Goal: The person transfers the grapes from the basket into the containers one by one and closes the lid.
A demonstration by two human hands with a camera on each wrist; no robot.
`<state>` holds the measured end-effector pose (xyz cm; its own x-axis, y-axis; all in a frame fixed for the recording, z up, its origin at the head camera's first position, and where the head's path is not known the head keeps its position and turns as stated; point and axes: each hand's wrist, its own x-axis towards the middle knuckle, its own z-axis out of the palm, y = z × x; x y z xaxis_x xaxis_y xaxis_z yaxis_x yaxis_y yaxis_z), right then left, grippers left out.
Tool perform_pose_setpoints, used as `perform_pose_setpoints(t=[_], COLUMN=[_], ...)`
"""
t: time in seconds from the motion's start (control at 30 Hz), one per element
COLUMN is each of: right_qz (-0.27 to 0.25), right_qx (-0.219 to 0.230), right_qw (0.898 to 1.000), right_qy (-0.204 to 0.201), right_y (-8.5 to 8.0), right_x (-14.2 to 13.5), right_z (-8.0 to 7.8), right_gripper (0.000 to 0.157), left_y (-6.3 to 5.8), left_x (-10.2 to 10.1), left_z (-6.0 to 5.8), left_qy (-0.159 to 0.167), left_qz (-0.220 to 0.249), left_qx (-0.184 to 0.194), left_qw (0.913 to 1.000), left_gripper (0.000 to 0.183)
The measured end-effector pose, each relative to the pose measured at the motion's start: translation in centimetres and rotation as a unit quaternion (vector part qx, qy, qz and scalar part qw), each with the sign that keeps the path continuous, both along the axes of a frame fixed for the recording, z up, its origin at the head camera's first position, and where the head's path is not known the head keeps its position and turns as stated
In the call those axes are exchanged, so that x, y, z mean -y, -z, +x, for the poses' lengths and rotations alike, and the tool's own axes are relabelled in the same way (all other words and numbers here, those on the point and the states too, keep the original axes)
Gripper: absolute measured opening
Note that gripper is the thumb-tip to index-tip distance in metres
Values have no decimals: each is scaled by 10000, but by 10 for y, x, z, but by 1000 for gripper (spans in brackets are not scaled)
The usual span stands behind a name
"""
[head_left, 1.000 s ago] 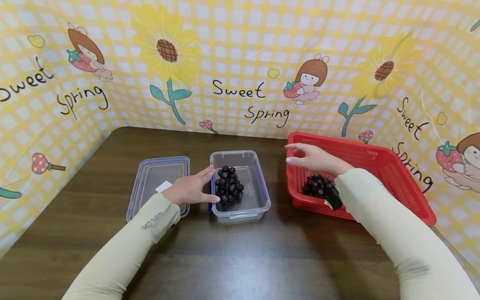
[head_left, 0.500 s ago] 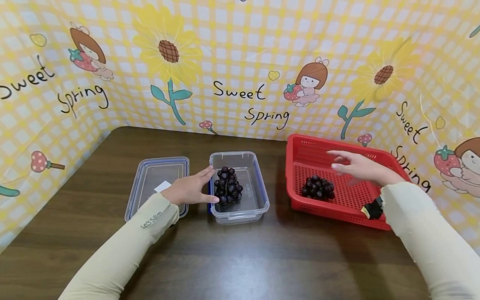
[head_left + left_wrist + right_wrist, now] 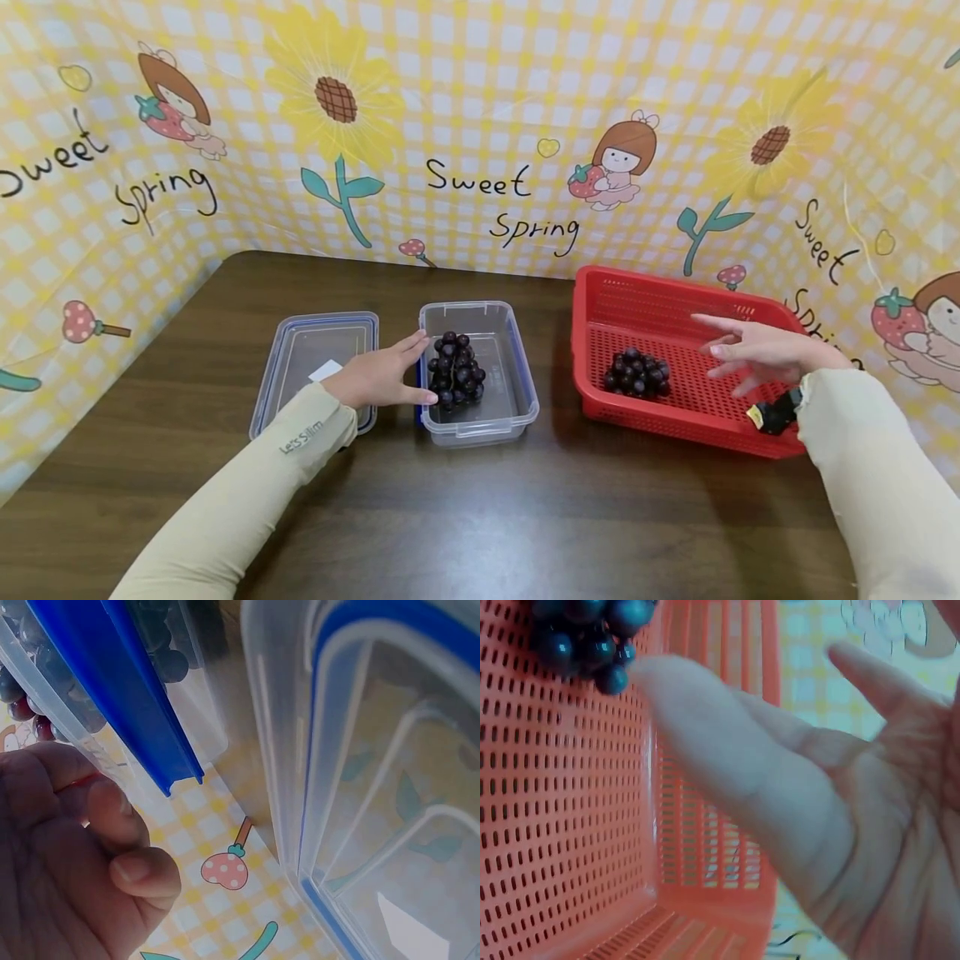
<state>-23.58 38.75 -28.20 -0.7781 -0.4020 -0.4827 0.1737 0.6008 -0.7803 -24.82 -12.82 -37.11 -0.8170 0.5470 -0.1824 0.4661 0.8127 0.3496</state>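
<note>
A clear plastic container (image 3: 512,392) with a blue-lined rim holds a bunch of dark grapes (image 3: 456,372). Against its left rim rests my left hand (image 3: 382,375), fingers extended and thumb at the near part of that side; in the left wrist view the hand (image 3: 82,847) is beside a blue side flap (image 3: 120,697). A second bunch of dark grapes (image 3: 637,374) lies in the left part of a red perforated basket (image 3: 675,423). Over the basket's right part hovers my right hand (image 3: 765,350), fingers spread, holding nothing, to the right of those grapes.
The container's clear lid (image 3: 315,358), bearing a white label, lies flat on the brown wooden table (image 3: 450,517) left of the container. A yellow checked cloth (image 3: 480,100) rises behind the table and along both sides.
My right hand has moved rightward from above the basket's left edge to over its right part, uncovering the grapes there. The left hand stays at the container's rim.
</note>
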Motion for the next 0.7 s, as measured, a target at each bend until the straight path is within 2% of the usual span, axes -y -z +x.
perform_pose_setpoints(t=[0.07,0.17,0.43,0.7], right_qz=[-126,58,77,832], right_qx=[469,743,756,896], right_qw=[9988,9972,9970,9913], right_qy=[-16,-90,-122,-490], right_y=[1,7,18,24], right_x=[-3,1,10,25], right_z=[-3,-9,-24,-37], right_gripper=[84,90,90,93], left_y=[0,0,-1,-1], left_x=[0,0,-1,-1], left_z=[0,0,-1,1], left_qy=[-5,-21,-43,-44], left_qz=[-6,-55,-38,-132], left_qx=[16,34,76,115], left_qw=[10000,10000,10000,9998], left_gripper=[95,96,96,95])
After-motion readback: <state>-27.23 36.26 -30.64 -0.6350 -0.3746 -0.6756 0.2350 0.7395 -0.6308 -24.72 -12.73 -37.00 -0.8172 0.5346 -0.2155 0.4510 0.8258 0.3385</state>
